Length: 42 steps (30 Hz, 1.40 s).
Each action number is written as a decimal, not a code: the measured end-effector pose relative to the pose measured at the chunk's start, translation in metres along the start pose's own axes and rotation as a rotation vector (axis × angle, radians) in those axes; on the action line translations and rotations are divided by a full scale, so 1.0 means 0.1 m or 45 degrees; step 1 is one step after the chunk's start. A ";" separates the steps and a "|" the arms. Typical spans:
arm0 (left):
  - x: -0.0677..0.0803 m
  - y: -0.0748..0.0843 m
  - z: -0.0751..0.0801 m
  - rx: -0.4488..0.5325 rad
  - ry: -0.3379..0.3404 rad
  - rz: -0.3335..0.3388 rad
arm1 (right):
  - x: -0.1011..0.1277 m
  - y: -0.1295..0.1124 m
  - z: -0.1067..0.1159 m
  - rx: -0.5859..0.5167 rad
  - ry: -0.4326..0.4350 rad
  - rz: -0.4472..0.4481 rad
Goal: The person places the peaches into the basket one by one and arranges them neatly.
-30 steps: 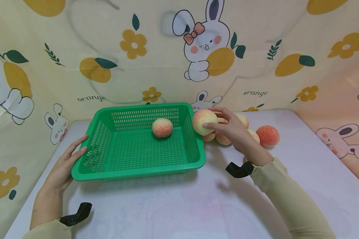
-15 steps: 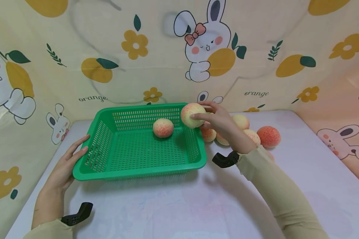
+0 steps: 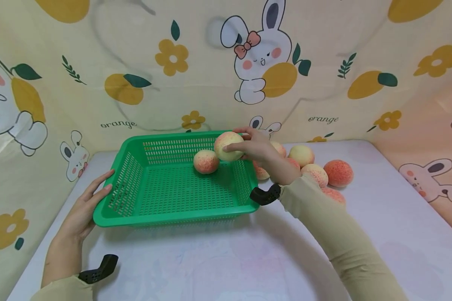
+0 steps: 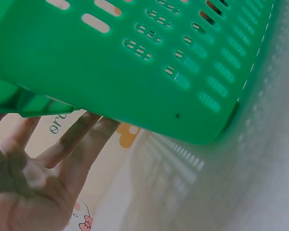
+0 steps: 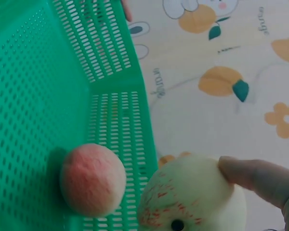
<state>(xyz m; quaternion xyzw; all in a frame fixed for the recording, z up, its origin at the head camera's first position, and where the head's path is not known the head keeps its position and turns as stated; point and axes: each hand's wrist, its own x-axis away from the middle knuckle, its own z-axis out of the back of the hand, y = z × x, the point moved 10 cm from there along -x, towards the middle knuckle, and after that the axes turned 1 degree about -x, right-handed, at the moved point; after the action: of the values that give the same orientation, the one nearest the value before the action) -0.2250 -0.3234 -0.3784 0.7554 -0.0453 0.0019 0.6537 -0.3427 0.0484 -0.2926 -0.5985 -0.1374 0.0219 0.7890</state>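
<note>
A green plastic basket (image 3: 184,216) with slotted walls stands on the table. At its left rim my left hand (image 3: 75,215) holds the edge, with fingertips over the rim in the head view; the left wrist view shows other fingers (image 4: 79,147) reaching up to the rim from below. My right hand (image 3: 254,146) grips a pale yellow, red-speckled peach (image 3: 226,147) over the basket's back right part, thumb along its near side. Another peach (image 3: 206,162), pinker, lies inside near the back wall, and the held one overlaps its edge in the head view.
Several more peaches lie right of the basket, partly hidden by the right forearm, among them a pale one (image 3: 301,155) and a red one (image 3: 338,173). A rabbit-print cloth (image 3: 207,96) hangs behind the white table (image 3: 196,259).
My right hand has carried the peach leftward, from outside the right rim to over the basket's inside. The left hand and basket stay about where they were.
</note>
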 end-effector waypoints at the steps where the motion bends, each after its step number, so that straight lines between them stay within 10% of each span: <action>1: 0.00 0.00 0.00 -0.003 0.000 0.001 | -0.02 0.01 -0.03 0.003 -0.001 -0.008; 42: 0.01 -0.02 0.01 0.016 -0.006 0.013 | -0.13 0.25 -0.53 0.195 -0.199 -0.227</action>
<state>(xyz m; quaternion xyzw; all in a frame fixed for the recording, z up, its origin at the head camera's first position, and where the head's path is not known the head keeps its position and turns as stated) -0.2243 -0.3237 -0.3803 0.7592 -0.0506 0.0037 0.6489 -0.3391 0.0028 -0.3317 -0.5184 -0.2488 0.0088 0.8181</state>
